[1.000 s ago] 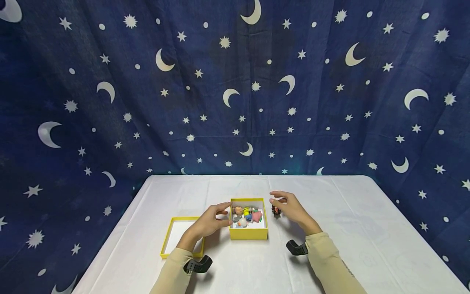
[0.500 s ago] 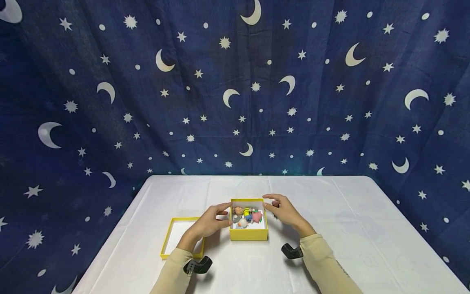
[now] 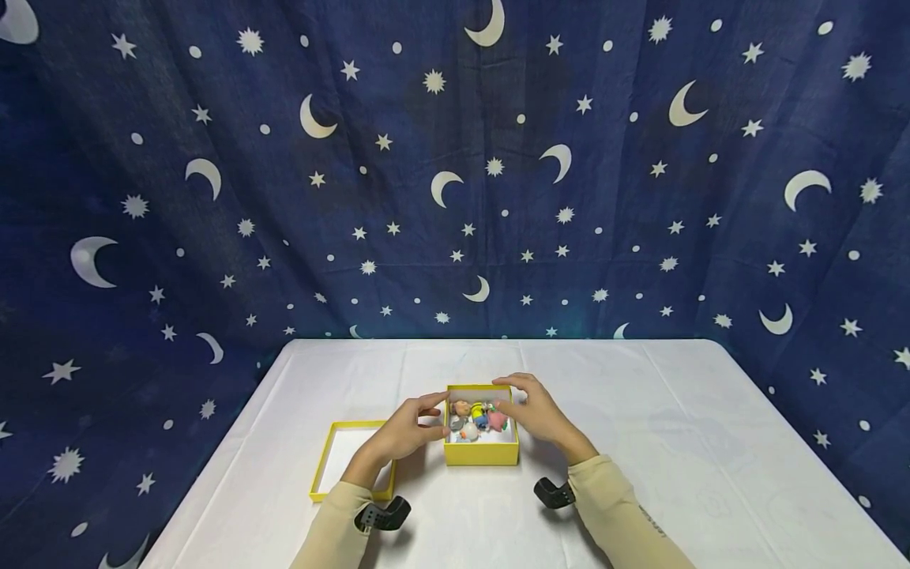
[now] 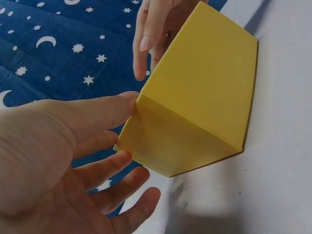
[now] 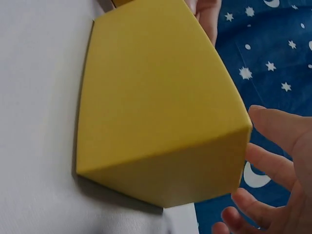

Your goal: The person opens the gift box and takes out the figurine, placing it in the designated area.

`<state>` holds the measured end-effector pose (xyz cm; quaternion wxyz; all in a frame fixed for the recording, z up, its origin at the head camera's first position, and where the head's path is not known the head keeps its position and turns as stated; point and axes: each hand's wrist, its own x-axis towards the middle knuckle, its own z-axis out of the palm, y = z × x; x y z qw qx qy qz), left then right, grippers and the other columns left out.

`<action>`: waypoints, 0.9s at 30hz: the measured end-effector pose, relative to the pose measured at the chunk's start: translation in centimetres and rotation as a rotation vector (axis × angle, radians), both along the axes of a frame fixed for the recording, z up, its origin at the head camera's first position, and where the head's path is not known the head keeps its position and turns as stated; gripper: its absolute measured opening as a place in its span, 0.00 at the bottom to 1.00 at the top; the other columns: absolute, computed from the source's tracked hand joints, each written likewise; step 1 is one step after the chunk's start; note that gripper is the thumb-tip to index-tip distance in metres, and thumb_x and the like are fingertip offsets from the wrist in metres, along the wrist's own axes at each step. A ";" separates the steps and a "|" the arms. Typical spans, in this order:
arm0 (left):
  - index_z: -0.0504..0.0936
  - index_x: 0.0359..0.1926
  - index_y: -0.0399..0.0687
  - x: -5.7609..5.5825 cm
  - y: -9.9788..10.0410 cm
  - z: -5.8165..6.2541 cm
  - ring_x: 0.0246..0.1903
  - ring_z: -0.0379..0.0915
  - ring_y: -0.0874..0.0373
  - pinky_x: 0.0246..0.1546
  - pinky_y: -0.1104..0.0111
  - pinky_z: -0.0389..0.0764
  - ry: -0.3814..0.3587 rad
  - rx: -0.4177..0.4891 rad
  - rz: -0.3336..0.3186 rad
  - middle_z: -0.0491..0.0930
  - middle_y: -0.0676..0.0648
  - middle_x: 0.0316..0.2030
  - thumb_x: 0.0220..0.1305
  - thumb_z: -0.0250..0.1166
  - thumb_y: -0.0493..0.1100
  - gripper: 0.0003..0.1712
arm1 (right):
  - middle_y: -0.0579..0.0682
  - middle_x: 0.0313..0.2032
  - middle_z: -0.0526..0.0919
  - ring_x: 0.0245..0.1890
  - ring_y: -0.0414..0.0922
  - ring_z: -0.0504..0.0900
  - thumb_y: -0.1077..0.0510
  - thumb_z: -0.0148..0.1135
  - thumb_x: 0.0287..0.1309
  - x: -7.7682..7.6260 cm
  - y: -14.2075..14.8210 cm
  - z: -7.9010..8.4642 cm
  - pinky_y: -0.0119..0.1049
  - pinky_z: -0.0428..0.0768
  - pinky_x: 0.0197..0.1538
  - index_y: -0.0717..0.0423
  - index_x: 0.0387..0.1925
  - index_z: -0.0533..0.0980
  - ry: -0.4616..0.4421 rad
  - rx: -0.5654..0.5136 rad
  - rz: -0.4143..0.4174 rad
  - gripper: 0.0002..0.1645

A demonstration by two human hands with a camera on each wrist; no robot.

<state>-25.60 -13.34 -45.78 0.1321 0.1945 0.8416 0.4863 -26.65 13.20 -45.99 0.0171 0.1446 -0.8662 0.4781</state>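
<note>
A yellow box [image 3: 482,454] with a white inside stands mid-table, uncovered. Several small toy figures lie in it: a yellow-and-blue figure [image 3: 479,416], a pink figure [image 3: 497,420], a round-headed figure [image 3: 461,408] and a white figure [image 3: 469,431] with an orange spot. My left hand [image 3: 407,431] touches the top edge of the left wall with thumb and index finger, the other fingers spread loosely. Over the right rim reaches my right hand [image 3: 539,409], thumb above the pink figure. In the right wrist view, that hand's spread fingers [image 5: 273,127] hold nothing visible.
The yellow-edged lid [image 3: 329,460] lies inside-up on the white tablecloth [image 3: 682,474], left of the box and partly under my left forearm. A dark blue curtain [image 3: 398,197] with moons and stars hangs behind the table.
My right hand has moved left from beside a small dark figure to over the box's right rim. That figure is now out of sight. The left hand and box have stayed put.
</note>
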 end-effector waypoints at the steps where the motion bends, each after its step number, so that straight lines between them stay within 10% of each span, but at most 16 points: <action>1: 0.65 0.75 0.43 0.0 0.0 0.0 0.69 0.67 0.38 0.65 0.46 0.76 -0.001 0.002 -0.001 0.64 0.40 0.75 0.67 0.67 0.37 0.37 | 0.66 0.64 0.74 0.69 0.64 0.68 0.59 0.67 0.62 0.1 -0.2 0.1 0.68 0.64 0.70 0.61 0.59 0.80 -0.002 -0.007 0.003 0.23; 27: 0.66 0.75 0.42 0.0 0.1 0.0 0.68 0.68 0.36 0.65 0.42 0.73 0.017 0.001 -0.020 0.63 0.39 0.75 0.68 0.66 0.39 0.36 | 0.59 0.73 0.66 0.76 0.61 0.54 0.57 0.77 0.53 0.4 -2.5 0.0 0.76 0.35 0.72 0.46 0.46 0.88 0.071 0.253 0.116 0.17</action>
